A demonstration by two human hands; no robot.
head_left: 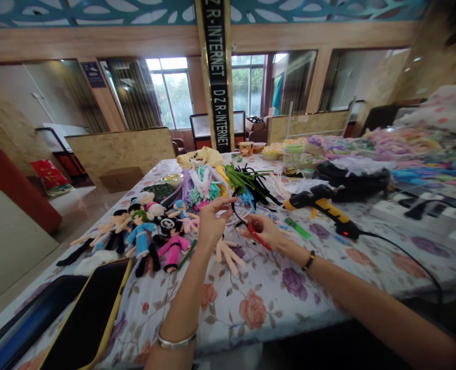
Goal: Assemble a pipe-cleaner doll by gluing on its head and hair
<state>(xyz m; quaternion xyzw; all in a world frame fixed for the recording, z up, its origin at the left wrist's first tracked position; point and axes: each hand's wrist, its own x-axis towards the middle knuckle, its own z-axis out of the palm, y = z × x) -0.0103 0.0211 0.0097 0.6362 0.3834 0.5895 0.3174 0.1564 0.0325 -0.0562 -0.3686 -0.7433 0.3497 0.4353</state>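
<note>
My left hand [215,221] is raised over the table, thumb and forefinger pinching a thin black stem [234,209] that looks like a pipe cleaner. To its right, my right hand [265,231] grips a slim red-handled tool [259,238]; its exact kind is unclear. The stem curves down toward the tool's tip, and I cannot tell whether they touch. Below my hands lies a flesh-coloured doll body with spread limbs [228,255]. Several finished pipe-cleaner dolls, one in blue [141,237] and one in pink [174,249], lie left of my left hand.
A yellow-and-black glue gun [320,208] with a cord rests at right, near a green clip-like piece [297,228]. Bundles of coloured pipe cleaners [204,187] lie behind my hands. A yellow-cased phone [91,313] is front left. A black bag [351,182] sits at back right.
</note>
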